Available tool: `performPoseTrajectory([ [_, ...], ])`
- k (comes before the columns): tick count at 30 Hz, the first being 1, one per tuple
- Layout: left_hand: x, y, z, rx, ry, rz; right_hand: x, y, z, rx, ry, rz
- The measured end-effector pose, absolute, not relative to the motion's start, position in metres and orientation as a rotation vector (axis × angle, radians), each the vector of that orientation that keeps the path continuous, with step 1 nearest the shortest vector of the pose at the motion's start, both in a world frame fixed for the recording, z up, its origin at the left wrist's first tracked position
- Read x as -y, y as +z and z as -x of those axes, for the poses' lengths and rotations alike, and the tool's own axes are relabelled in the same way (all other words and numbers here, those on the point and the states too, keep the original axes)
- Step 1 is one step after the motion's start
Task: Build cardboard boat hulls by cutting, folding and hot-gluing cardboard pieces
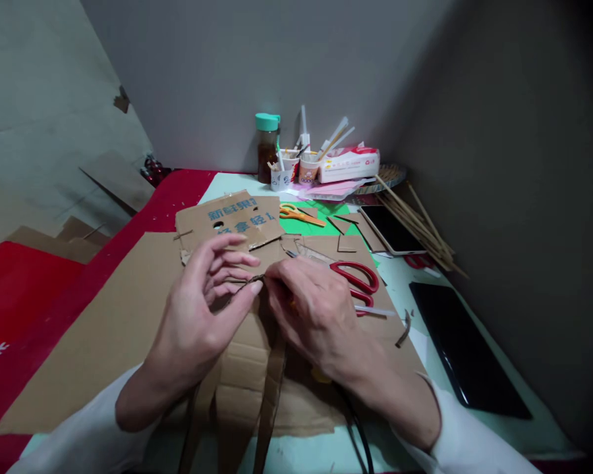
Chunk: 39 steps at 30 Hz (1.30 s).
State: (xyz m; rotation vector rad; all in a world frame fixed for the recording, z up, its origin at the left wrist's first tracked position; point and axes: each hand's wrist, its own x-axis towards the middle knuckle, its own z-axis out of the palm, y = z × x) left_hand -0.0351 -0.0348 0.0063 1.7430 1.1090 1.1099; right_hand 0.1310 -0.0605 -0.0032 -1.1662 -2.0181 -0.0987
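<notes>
A folded brown cardboard piece with long strips hangs below my hands, at the front of the table. My left hand supports its upper edge: the thumb presses on the edge while the other fingers are spread behind it. Close beside that thumb, my right hand pinches the same edge with bent fingers. The fingertips of the right hand are partly hidden. Red-handled scissors lie just right of my right hand, partly covered by it. A pale translucent stick rests across their lower handle.
Large flat cardboard covers the table's left. Printed cardboard, orange scissors and a tablet lie behind. A black phone-like slab is at right. A bottle, cups and a tissue pack stand by the wall.
</notes>
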Motion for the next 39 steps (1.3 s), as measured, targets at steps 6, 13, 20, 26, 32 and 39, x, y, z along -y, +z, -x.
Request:
performPoseTrajectory([
  [6,0.029,0.005,0.039,-1.093,0.753,-1.837,0.052,-0.001,-0.140,1.900,-0.188,1.143],
  [13,0.027,0.006,0.037,-1.154,0.922,-1.740,0.057,0.005,-0.136,1.965,0.043,1.162],
  [20,0.019,0.006,0.041,-1.227,1.007,-1.622,0.061,0.014,-0.139,1.870,-0.152,1.068],
  [26,0.021,0.018,0.044,-0.866,0.929,-1.144,0.055,0.023,-0.148,1.355,0.249,1.109],
  [32,0.027,0.026,0.048,-0.657,0.855,-1.007,0.052,0.018,-0.150,1.352,0.425,1.182],
  [39,0.045,0.031,0.041,-0.662,0.817,-0.997,0.069,0.029,-0.140,1.555,0.388,1.088],
])
